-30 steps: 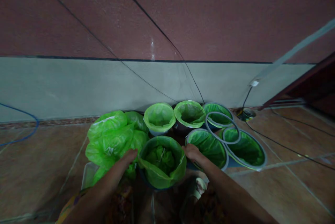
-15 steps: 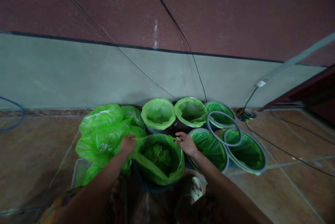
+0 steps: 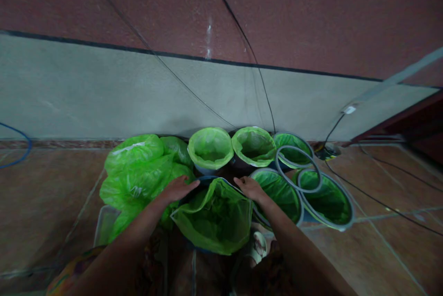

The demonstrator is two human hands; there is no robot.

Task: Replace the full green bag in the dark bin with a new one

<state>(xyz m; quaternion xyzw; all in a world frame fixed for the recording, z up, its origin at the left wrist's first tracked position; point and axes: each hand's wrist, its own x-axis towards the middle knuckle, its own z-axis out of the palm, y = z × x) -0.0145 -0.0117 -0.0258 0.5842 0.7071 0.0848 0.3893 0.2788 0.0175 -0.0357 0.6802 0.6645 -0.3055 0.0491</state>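
A: How should the green liner go on this bin?

B: The bin stands on the floor nearest the person, in front of the others. Both hands are at its far rim: the left hand lies flat, fingers together, and the right hand has its fingers bent over the liner edge. Best to pull the edge evenly all round, so it doesn't slip in.

A: Count?

B: Six bins, all lined; three wear a grey ring. One heap of green bags lies to the left.
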